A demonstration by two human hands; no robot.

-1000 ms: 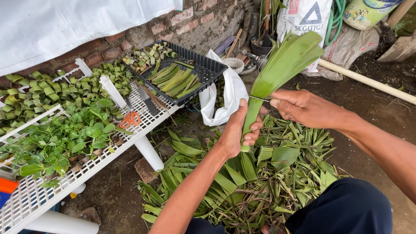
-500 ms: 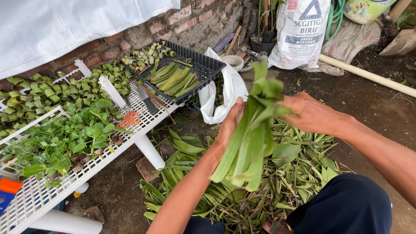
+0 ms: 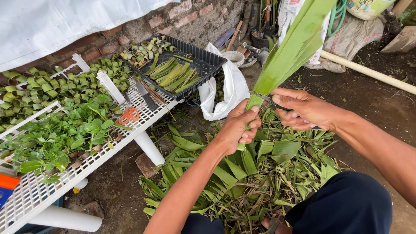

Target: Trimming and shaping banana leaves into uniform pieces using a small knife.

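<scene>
My left hand grips the lower end of a long green leaf bundle that rises up and to the right. My right hand holds metal scissors, their blades set against the leaf just above my left fingers. Beneath both hands lies a heap of cut green leaf strips on the dirt ground.
A white slatted rack at left carries small green plants, rolled leaf rings, orange-handled scissors and a black tray of cut strips. A white plastic bag, sacks, a white pipe and a brick wall stand behind.
The leaf bundle, hanging downward half a second ago, now points up again. The scissors in my right hand have come against its base.
</scene>
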